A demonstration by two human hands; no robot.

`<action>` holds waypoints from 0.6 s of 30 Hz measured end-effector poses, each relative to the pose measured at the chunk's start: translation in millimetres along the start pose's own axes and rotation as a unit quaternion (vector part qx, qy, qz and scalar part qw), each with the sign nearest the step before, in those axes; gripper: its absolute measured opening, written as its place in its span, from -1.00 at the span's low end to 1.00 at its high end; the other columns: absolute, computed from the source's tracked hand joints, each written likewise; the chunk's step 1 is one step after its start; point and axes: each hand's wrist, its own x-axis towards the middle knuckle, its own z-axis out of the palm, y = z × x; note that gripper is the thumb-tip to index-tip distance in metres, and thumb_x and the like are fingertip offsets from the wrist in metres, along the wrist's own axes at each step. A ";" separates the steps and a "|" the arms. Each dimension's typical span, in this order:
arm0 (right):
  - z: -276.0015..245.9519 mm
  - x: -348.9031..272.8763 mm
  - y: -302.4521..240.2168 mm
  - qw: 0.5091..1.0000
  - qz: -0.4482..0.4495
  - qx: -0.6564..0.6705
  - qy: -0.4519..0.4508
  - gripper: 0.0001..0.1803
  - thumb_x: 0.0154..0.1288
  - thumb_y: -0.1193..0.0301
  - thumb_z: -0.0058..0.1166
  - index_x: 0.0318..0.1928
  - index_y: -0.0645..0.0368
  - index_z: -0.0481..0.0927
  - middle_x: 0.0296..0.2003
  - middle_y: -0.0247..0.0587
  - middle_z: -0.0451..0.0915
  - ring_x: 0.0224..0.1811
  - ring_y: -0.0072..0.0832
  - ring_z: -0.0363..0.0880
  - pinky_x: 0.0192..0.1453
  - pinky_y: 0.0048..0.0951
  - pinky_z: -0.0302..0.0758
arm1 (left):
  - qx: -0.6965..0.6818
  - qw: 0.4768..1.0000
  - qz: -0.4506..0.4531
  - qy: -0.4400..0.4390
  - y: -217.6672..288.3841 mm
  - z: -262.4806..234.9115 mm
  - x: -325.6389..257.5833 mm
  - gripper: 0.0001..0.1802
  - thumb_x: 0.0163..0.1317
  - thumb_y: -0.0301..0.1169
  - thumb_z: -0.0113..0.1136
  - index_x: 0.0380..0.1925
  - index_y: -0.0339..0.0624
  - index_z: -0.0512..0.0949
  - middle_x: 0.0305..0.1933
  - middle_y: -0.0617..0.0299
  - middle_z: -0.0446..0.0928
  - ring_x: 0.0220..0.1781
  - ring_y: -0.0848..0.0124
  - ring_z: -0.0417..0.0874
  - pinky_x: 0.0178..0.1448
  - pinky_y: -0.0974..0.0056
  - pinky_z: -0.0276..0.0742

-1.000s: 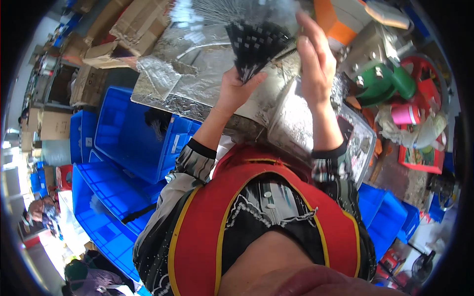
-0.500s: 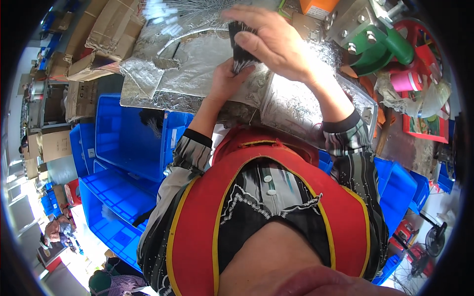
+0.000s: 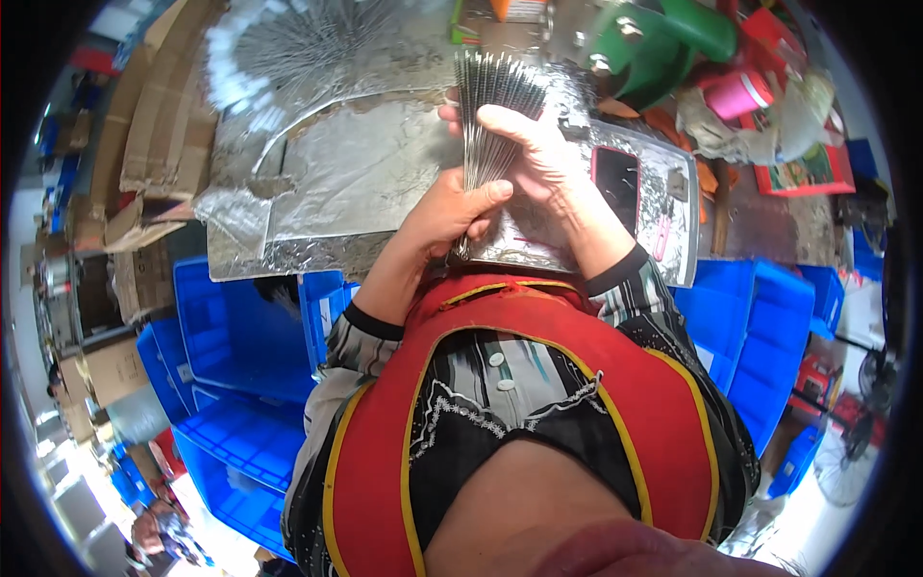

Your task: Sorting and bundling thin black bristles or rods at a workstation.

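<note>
A bundle of thin wire brushes (image 3: pixel 492 88) stands upright between my hands, dark bristled ends fanned out at the top and bare metal stems gathered below. My left hand (image 3: pixel 449 213) is closed round the lower stems, thumb across them. Higher up, my right hand (image 3: pixel 540 154) curls round the bundle's right side with its thumb on the front; some of its fingertips show behind the left edge. Away to the left on the worktable (image 3: pixel 356 173) lies a spread pile of similar wire pieces (image 3: pixel 308 43) with white ends.
Right of my hands, a dark phone (image 3: pixel 615 185) rests in a pale tray (image 3: pixel 681 216). A green machine part (image 3: pixel 663 38) and a pink spool (image 3: pixel 738 93) stand beyond. Cardboard boxes (image 3: pixel 168 106) line the left, with blue bins (image 3: pixel 245 332) below the table edge and more blue bins (image 3: pixel 769 327) at right.
The bundle has come lower and nearer my body, its stems now showing. My right hand, earlier spread flat against its side, now curls round it. The view has shifted.
</note>
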 end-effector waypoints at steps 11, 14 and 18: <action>-8.3 -19.4 -8.5 0.998 0.017 0.051 0.013 -0.62 0.14 0.51 0.00 0.00 0.33 0.37 -0.16 -0.01 0.50 -0.14 -0.33 0.52 -0.08 -0.35 0.52 | 0.046 0.997 -0.037 -0.050 12.1 11.7 -6.1 -0.79 0.08 -0.27 0.17 -0.46 -0.16 0.41 -0.68 0.41 0.34 -0.74 0.67 0.30 -0.68 0.55 0.16; -4.0 -22.0 -4.0 0.998 -0.004 0.048 0.037 -0.62 0.14 0.50 -0.01 0.00 0.32 0.38 -0.21 -0.02 0.53 -0.22 -0.37 0.54 -0.14 -0.36 0.53 | 0.050 0.997 -0.039 -0.054 13.4 11.5 -9.5 -0.78 0.08 -0.26 0.17 -0.50 -0.15 0.41 -0.68 0.40 0.33 -0.74 0.66 0.31 -0.67 0.55 0.18; 0.2 -26.6 -7.1 0.999 0.013 0.041 0.022 -0.62 0.12 0.52 0.01 -0.01 0.32 0.40 -0.23 -0.04 0.53 -0.26 -0.38 0.55 -0.15 -0.37 0.53 | 0.055 0.993 -0.035 -0.098 12.5 5.9 -10.3 -0.74 0.05 -0.24 0.20 -0.50 -0.17 0.41 -0.68 0.39 0.35 -0.74 0.64 0.32 -0.68 0.55 0.18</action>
